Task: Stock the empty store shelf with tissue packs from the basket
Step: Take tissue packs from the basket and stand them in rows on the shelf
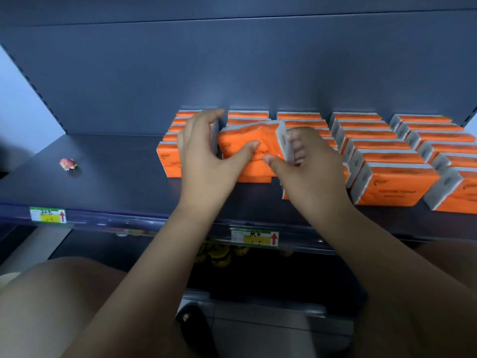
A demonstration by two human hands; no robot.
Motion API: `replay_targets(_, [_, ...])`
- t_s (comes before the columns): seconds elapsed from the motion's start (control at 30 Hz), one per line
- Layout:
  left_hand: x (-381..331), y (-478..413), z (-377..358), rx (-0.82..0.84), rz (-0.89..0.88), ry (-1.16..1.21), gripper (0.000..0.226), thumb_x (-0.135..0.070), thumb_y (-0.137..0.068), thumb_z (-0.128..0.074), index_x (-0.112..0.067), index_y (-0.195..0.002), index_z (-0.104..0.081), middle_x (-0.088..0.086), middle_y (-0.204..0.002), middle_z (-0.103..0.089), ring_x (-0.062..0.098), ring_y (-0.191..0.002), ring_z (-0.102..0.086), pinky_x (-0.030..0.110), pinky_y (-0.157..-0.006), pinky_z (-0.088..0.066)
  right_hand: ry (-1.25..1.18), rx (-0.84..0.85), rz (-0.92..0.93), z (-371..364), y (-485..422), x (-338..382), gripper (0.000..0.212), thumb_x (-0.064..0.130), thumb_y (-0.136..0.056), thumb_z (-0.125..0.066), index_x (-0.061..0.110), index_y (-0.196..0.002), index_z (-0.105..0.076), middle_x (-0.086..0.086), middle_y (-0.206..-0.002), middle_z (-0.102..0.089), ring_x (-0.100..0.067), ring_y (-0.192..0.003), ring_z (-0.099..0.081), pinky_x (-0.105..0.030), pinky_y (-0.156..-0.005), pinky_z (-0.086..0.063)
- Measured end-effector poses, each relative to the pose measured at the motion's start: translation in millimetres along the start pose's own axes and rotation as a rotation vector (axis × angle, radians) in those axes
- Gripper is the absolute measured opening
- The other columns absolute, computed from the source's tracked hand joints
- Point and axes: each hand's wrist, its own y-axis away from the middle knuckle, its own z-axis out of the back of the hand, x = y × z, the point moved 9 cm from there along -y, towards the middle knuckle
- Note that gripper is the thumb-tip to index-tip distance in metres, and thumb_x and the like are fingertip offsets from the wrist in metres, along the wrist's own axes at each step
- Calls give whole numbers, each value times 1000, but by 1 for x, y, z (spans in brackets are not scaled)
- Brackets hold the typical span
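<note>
An orange tissue pack [246, 144] with grey ends is held tilted above the dark shelf [108, 177], in the second row from the left. My left hand [206, 156] grips its left end, thumb on the front face. My right hand [307, 166] grips its right end, fingers curled over the grey side. Several rows of the same orange packs [387, 164] stand on the shelf from the middle to the right edge. The leftmost row [169, 161] is partly hidden behind my left hand. The basket is not in view.
A small pink toy [68, 164] lies on the left part of the shelf. Price labels [47, 215] [255, 237] sit on the shelf's front rail. Yellow goods [219, 254] show on the shelf below. My knees are at the bottom of the view.
</note>
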Motion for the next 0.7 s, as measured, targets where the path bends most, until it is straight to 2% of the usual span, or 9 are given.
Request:
replay_targets(0.07, [22, 1, 0, -17, 189, 71, 54, -45, -76, -85, -31, -120, -57, -20, -120, -55, 7, -120, -55, 40, -107, -46, -59, 5, -114, -5, 2, -13, 33, 30, -84, -83, 21, -108, -62, 9, -89, -67, -10, -85, -65, -32, -79, -54])
replay_targets(0.1, [31, 3, -1, -11, 266, 131, 49, -42, -78, -86, -28, -117, -58, -17, -116, -59, 6, -114, -59, 42, -103, -49, -86, 21, -145, -9, 3, -17, 32, 29, -86, -82, 22, -109, -62, 8, -89, -69, -7, -84, -67, -31, -78, -55])
replay_targets(0.2, [44, 5, -8, 17, 379, 267, 34, -26, -85, -84, -19, -111, -64, -11, -102, -68, 11, -95, -67, 40, -92, -57, -77, 58, -100, -17, 3, -11, 48, 28, -88, -80, 27, -128, -54, 8, -91, -72, -8, -84, -69, -30, -74, -54])
replay_targets(0.27, [42, 4, -10, 18, 381, 297, 33, -19, -88, -82, -15, -115, -64, -11, -103, -70, 9, -97, -69, 30, -87, -58, 65, 53, -7, -20, 1, -6, 56, 31, -87, -79, 24, -134, -49, 1, -92, -71, -19, -86, -68, -36, -73, -54])
replay_targets(0.33, [40, 1, -11, 14, 369, 306, 35, -14, -88, -81, -11, -118, -64, -11, -106, -70, 9, -99, -68, 25, -86, -56, 211, 28, 56, -20, -2, -2, 58, 35, -85, -80, 18, -132, -51, -5, -101, -70, -27, -98, -63, -37, -78, -50])
replay_targets(0.43, [42, -2, -13, 29, 339, 281, 34, -13, -86, -82, -15, -114, -63, -12, -108, -68, 11, -100, -68, 33, -88, -58, 388, 4, 112, -18, -8, 2, 53, 38, -81, -83, 10, -120, -60, -8, -112, -67, -32, -109, -55, -40, -91, -41])
replay_targets(0.5, [46, -3, -15, 40, 316, 267, 34, -17, -84, -83, -21, -111, -63, -11, -107, -68, 13, -99, -68, 37, -87, -58, 421, 16, 90, -21, -11, -1, 57, 40, -80, -83, 10, -123, -60, -8, -116, -67, -33, -113, -54, -41, -95, -41])
replay_targets(0.6, [50, -2, -16, 43, 291, 238, 35, -16, -84, -83, -27, -109, -60, -9, -104, -67, 5, -92, -64, 27, -82, -53, 434, 31, 86, -27, -11, -4, 68, 38, -79, -84, 13, -136, -55, -8, -119, -68, -36, -116, -55, -45, -93, -44])
replay_targets(0.7, [54, 3, -18, 51, 270, 198, 51, -15, -84, -84, -25, -126, -57, -17, -107, -60, -1, -96, -59, 20, -87, -50, 482, 36, 122, -30, -8, -4, 64, 35, -76, -85, 12, -129, -58, -9, -111, -69, -37, -109, -57, -47, -89, -46])
